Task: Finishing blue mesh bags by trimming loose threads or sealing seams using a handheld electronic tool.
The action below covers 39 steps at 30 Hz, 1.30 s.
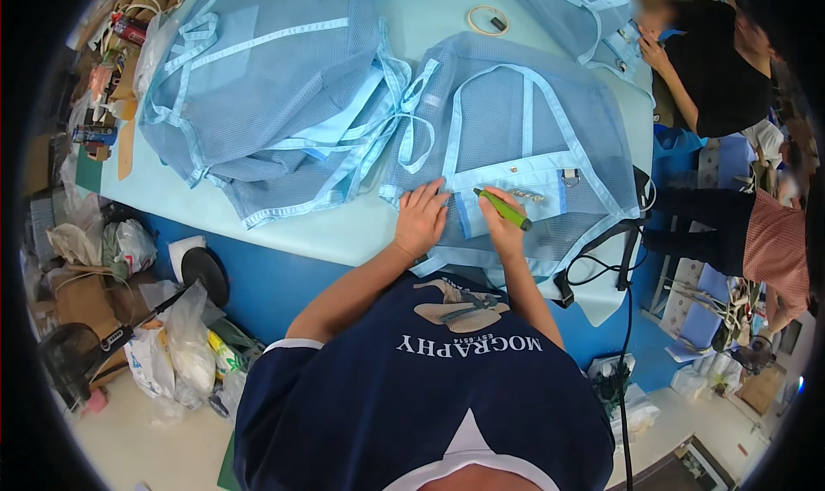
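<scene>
A blue mesh bag (576, 108) with light-blue strap trim lies flat on the table before me. Near its lower edge is a light-blue fabric pocket (550, 200) with a small metal ring and a printed mark. My right hand (501, 220) grips a green marker-like tool (507, 210), its dark tip over the pocket's left part. Beside the pocket, my left hand (421, 217) rests on the mesh with its fingers stretched out, holding the bag down.
More blue mesh bags (266, 87) lie heaped on the left of the pale table (326, 233). A round wooden hoop (487, 21) sits at the far side. A black stand with a cable (625, 259) is at the right edge. Two people (718, 65) work at right.
</scene>
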Each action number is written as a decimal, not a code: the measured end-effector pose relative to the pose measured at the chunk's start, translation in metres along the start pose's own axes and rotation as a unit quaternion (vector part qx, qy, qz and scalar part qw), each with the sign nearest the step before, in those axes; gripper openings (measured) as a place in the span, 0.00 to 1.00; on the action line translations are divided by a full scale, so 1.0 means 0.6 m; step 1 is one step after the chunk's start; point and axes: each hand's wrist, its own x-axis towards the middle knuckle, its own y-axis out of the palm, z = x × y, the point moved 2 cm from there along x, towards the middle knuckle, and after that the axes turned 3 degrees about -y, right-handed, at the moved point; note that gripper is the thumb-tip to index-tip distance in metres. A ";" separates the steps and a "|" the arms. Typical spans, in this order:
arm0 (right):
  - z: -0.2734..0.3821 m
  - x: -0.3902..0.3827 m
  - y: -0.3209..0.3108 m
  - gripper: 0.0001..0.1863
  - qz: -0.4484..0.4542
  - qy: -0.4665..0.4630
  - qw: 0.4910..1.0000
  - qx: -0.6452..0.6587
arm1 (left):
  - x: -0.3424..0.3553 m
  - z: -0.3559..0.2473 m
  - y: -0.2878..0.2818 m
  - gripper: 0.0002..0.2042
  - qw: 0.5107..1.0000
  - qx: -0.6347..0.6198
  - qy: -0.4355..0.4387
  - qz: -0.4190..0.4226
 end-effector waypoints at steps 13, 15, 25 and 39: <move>-0.023 0.059 0.069 0.12 0.065 -0.023 0.996 -0.060 | 0.004 -0.006 0.016 0.11 0.999 0.020 0.026 0.008; -0.044 0.059 0.079 0.13 0.062 -0.016 0.998 -0.027 | 0.004 -0.002 0.016 0.12 0.999 0.025 0.022 -0.003; -0.026 0.052 0.080 0.14 0.039 -0.029 0.999 -0.021 | -0.004 -0.001 0.018 0.12 0.998 0.050 0.034 -0.006; -0.075 -0.109 -0.228 0.20 -0.250 -0.112 0.950 -0.151 | -0.009 0.005 -0.080 0.20 0.971 -0.175 -0.087 0.139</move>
